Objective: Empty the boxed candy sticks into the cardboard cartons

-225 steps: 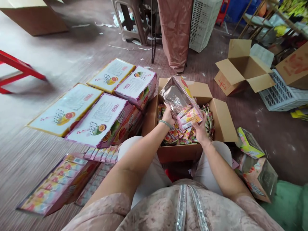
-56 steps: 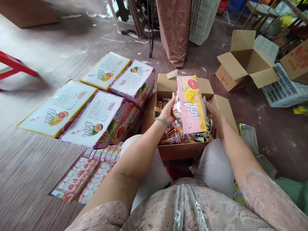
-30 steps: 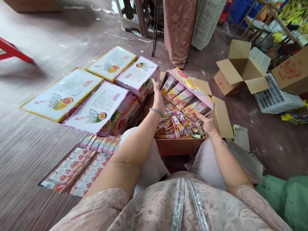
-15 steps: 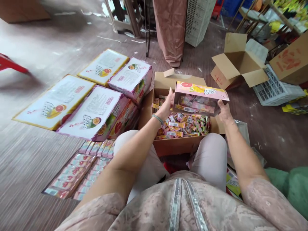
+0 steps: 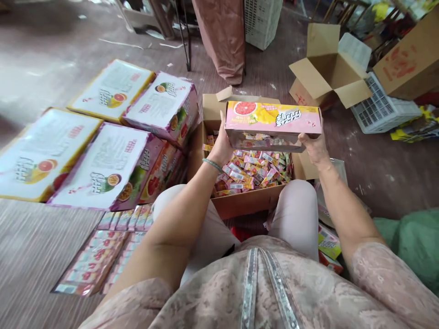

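Observation:
Both my hands hold a long pink display box (image 5: 272,121) printed with a grapefruit, level above an open cardboard carton (image 5: 247,205). My left hand (image 5: 222,146) grips its left end and my right hand (image 5: 313,144) grips its right end. The box's clear side faces down and shows small sachets inside. The carton between my knees is full of loose colourful sachets (image 5: 250,171).
Several large flat printed boxes (image 5: 106,169) lie stacked on the floor to the left, with trays of pink sachets (image 5: 99,260) nearer me. An empty open carton (image 5: 325,68), white plastic crates (image 5: 380,109), a brown bag (image 5: 221,36) and a green sack (image 5: 408,237) stand around.
The pink box was first held upright, then tipped open-side up, and is now turned level with its printed face toward me and lifted slightly. My view has shifted left.

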The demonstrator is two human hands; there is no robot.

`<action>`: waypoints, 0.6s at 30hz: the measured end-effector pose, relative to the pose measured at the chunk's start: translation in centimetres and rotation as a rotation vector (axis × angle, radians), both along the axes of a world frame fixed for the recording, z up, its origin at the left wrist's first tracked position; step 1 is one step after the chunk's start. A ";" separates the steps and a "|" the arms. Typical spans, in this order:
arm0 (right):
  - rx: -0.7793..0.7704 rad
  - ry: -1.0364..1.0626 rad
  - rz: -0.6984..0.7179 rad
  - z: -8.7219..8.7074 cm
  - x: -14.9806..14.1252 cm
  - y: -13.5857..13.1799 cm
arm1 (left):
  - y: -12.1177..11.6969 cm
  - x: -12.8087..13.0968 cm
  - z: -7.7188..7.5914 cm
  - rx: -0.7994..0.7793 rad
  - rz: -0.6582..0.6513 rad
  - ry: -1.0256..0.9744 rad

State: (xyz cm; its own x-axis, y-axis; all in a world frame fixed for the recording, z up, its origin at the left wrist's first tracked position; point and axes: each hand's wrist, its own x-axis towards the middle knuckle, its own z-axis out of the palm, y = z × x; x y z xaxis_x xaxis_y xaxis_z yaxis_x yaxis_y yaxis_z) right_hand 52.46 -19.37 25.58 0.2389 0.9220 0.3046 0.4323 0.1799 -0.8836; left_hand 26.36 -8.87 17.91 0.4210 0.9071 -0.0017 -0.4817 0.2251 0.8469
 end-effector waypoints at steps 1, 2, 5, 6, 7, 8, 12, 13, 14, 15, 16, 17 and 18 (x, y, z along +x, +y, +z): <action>-0.008 0.018 -0.012 -0.4 0.0 -0.3 | 0.1 -0.2 0.0 0.017 -0.004 0.005; -0.013 0.048 -0.027 -1.0 0.0 -0.4 | 0.1 -0.5 0.0 0.030 -0.011 0.012; -0.079 0.241 -0.112 -3.7 0.2 -0.7 | -0.2 -1.6 0.0 0.031 -0.074 0.068; -0.133 0.331 -0.156 -4.8 0.2 -0.8 | -0.3 -1.9 0.0 0.023 -0.101 0.091; -0.192 0.415 -0.203 -5.9 0.1 -1.0 | -0.5 -2.2 0.1 0.013 -0.125 0.113; -0.239 0.481 -0.246 -7.0 0.0 -1.1 | -0.7 -2.3 0.1 0.001 -0.143 0.134; -0.164 0.475 -0.329 -9.8 -1.1 -1.7 | -1.1 -2.4 0.3 -0.057 -0.114 0.199; -0.122 0.441 -0.329 -9.9 -1.3 -1.7 | -1.1 -2.5 0.4 -0.070 -0.076 0.210; -0.088 0.405 -0.329 -9.8 -1.4 -1.8 | -1.0 -2.5 0.5 -0.081 -0.033 0.220; -0.059 0.364 -0.328 -9.5 -1.5 -1.9 | -0.8 -2.6 0.6 -0.089 0.009 0.230; -0.032 0.309 -0.327 -8.9 -1.4 -2.1 | -0.6 -2.8 0.6 -0.099 0.044 0.244; -0.005 0.240 -0.325 -8.2 -1.3 -2.4 | -0.4 -2.8 0.6 -0.112 0.069 0.266; 0.021 0.159 -0.320 -7.2 -1.2 -2.8 | -0.3 -2.9 0.6 -0.131 0.085 0.301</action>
